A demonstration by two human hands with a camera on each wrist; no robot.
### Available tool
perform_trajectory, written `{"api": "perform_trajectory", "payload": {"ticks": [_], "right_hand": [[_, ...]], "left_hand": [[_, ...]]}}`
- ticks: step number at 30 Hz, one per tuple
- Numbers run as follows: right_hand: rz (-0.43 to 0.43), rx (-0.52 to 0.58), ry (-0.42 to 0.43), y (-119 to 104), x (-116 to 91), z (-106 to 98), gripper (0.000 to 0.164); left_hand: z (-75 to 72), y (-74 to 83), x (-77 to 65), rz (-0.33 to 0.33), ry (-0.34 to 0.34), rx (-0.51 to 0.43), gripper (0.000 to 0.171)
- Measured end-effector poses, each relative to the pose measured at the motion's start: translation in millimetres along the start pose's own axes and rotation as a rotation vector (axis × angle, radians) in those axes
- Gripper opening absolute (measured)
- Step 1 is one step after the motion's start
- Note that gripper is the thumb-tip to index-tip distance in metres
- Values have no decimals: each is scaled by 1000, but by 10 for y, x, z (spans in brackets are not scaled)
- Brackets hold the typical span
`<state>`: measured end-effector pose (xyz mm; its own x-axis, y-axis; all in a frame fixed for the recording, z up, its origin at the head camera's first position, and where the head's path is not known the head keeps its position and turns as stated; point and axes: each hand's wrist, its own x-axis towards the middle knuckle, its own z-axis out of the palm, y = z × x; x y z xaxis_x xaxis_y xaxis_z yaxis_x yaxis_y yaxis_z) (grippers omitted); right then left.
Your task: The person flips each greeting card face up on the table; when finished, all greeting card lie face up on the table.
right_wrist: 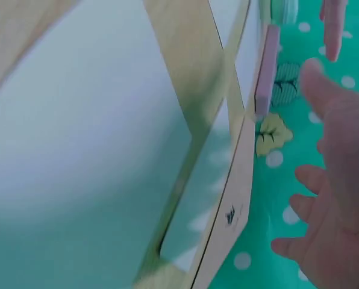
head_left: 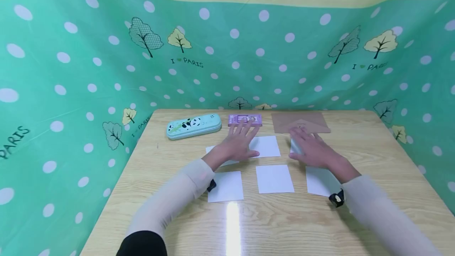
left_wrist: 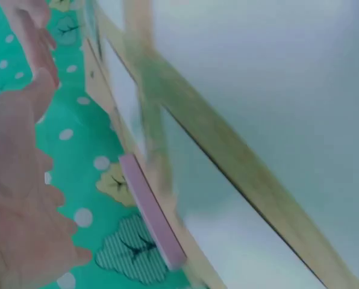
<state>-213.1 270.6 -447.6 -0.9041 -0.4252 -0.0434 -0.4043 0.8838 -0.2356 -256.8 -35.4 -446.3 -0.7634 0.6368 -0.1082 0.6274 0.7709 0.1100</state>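
Our left hand point(head_left: 237, 145) lies flat, fingers straight, on the back-left white card point(head_left: 218, 156), gripping nothing; our right hand point(head_left: 313, 150), also flat and empty, covers the back-right white card point(head_left: 294, 145). We judge the cards are being laid out in rows, so the next move calls for squaring them. The wrist views show the purple box point(left_wrist: 150, 211) edge-on just beyond the fingertips; only the head view shows all six cards.

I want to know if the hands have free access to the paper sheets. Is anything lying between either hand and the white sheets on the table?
Nothing visible does. The left hand is spread flat over the back-row white sheets, and the right hand hovers over or rests on another sheet; contact is unclear. The pencil case, purple box and brown envelope lie farther back.
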Motion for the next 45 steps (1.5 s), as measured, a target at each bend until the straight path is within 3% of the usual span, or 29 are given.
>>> {"api": "perform_trajectory", "payload": {"ticks": [7,14,22,30,33,37,45], "right_hand": [[67,47,39,269,-93,-163,77],[118,95,12,626,-108,-235,66],[152,261,-77,978,-138,-156,59],[260,406,-157,1154,-224,-36,61],[276,443,-133,1196,-253,32,63],[272,462,-70,1230,-277,117,62],[315,466,-11,1219,-291,209,51]], "left_hand": [[-13,320,397,62,19,-86,80],[53,594,771,83,-53,-216,80],[149,838,1095,50,-130,-312,83],[192,992,1233,-35,-190,-334,83],[204,1013,1227,-85,-214,-347,80],[219,1018,1220,-111,-196,-370,80],[271,1010,1194,-119,-162,-433,78]]}}
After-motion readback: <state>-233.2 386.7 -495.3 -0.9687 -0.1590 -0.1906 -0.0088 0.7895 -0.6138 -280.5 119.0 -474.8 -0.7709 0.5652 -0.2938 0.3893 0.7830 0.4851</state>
